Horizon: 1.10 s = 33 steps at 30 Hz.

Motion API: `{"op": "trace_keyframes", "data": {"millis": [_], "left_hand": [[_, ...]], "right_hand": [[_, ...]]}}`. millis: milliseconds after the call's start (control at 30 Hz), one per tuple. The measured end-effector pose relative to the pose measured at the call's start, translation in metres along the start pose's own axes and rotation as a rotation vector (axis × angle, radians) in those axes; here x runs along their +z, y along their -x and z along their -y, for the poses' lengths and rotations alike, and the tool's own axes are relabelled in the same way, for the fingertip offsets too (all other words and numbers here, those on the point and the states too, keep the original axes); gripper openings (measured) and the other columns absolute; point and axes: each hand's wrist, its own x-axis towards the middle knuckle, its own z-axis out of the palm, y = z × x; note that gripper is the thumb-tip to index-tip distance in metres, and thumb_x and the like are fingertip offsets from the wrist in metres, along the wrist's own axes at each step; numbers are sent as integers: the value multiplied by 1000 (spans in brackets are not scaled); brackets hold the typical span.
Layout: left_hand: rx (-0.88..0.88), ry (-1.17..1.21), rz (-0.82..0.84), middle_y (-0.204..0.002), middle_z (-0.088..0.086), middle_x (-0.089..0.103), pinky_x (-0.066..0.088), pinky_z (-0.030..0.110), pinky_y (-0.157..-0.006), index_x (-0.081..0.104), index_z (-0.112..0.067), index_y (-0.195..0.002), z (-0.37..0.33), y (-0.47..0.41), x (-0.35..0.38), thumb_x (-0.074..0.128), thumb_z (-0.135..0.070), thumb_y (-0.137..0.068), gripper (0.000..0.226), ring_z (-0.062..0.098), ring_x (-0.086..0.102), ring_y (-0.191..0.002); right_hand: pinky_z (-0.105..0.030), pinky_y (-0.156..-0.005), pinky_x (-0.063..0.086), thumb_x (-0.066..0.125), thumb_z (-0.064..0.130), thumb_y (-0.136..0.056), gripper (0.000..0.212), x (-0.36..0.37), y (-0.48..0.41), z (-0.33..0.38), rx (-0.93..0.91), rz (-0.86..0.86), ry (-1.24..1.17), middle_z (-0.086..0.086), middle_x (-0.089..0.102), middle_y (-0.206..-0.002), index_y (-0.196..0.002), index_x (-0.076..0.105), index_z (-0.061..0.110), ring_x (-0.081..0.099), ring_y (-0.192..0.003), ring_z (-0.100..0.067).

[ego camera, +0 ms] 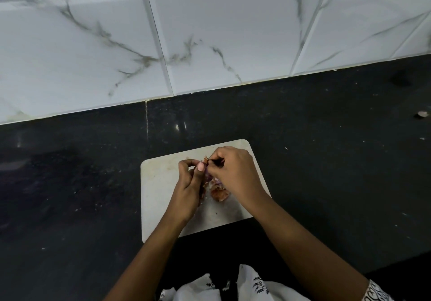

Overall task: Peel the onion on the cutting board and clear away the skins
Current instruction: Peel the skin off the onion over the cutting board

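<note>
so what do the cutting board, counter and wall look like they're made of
Cutting board: probably plastic, matte off-white, stained and scuffed. Counter: likely polished black granite, speckled, with light glints. Wall: glossy white ceramic tiles, grey marble-like veins, visible grout lines.

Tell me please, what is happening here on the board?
A person is peeling a small onion above a white cutting board on a dark counter. The left hand holds the onion, and the right hand pinches a bit of dry skin at its top. Some loose skins lie on the board under the hands, not yet cleared away.
</note>
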Motion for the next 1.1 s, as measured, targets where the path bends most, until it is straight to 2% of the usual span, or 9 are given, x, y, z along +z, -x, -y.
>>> {"op": "trace_keyframes", "data": {"millis": [133, 300, 400, 600, 700, 867, 933, 1000, 1100], "left_hand": [[-60, 91, 62, -97, 7, 61, 41, 20, -45, 41, -28, -114, 0, 2, -2, 39, -51, -87, 36, 12, 51, -60], [-126, 192, 99, -95, 14, 55, 39, 32, -61, 52, -28, -110, 4, -2, -9, 43, -56, -82, 41, 25, 48, -77], [-168, 308, 118, -88, 14, 52, 31, 23, -47, 53, -11, -116, 6, -3, -11, 42, -54, -85, 54, 14, 44, -57], [-251, 581, 209, -64, 2, 46, 20, 15, -32, 49, -6, -81, 8, -7, -12, 38, -49, -87, 45, 9, 36, -46], [-342, 684, 243, -66, 4, 46, 19, 13, -31, 53, -5, -82, 10, -9, -12, 40, -45, -83, 42, 9, 37, -45], [-375, 675, 204, -63, 2, 48, 18, 14, -34, 59, -12, -85, 10, -10, -8, 40, -52, -87, 45, 10, 34, -46], [-354, 614, 195, -62, 0, 54, 18, 15, -35, 59, -15, -90, 9, -10, -7, 43, -53, -83, 41, 9, 33, -48], [-331, 571, 184, -63, -1, 57, 20, 14, -35, 58, -15, -95, 10, -11, -6, 44, -51, -84, 40, 8, 33, -48], [-330, 566, 143, -67, 3, 51, 22, 14, -35, 55, -11, -99, 13, -13, -6, 44, -55, -84, 48, 9, 34, -47]], "right_hand": [[-27, -74, 51, 63, 18, -86, 8, 1, 1, -1, -16, 3, 10, -2, 66, -89, -88, 66, 11, 59, -79, -13], [-29, -77, 49, 55, 15, -90, 7, 2, 1, -2, -38, 24, 0, -3, 63, -93, -91, 60, 10, 57, -84, -14], [-24, -76, 46, 53, 16, -92, 10, 4, -2, -4, -8, 59, -25, -3, 62, -96, -95, 60, 10, 56, -86, -12], [-21, -69, 44, 55, 11, -90, 10, 7, -8, -21, 97, 50, -137, -2, 67, -88, -90, 65, 10, 60, -79, -12], [-27, -73, 51, 55, 12, -89, 12, 9, -8, -26, 142, 84, -175, 1, 68, -84, -87, 66, 14, 63, -78, -12], [-45, -76, 57, 51, 31, -94, 23, 8, -4, -22, 360, 168, -541, 0, 69, -81, -87, 68, 17, 67, -71, -19], [-44, -76, 56, 62, 37, -87, 21, 7, -1, -20, 349, 197, -571, 0, 70, -83, -89, 68, 17, 67, -75, -24], [-40, -71, 58, 70, 29, -81, 16, 7, 1, -18, 341, 220, -599, -2, 70, -84, -90, 67, 16, 68, -76, -29], [-26, -60, 56, 66, 12, -85, 4, 6, 0, -16, 375, 210, -724, -3, 66, -80, -88, 66, 11, 64, -70, -16]]}}
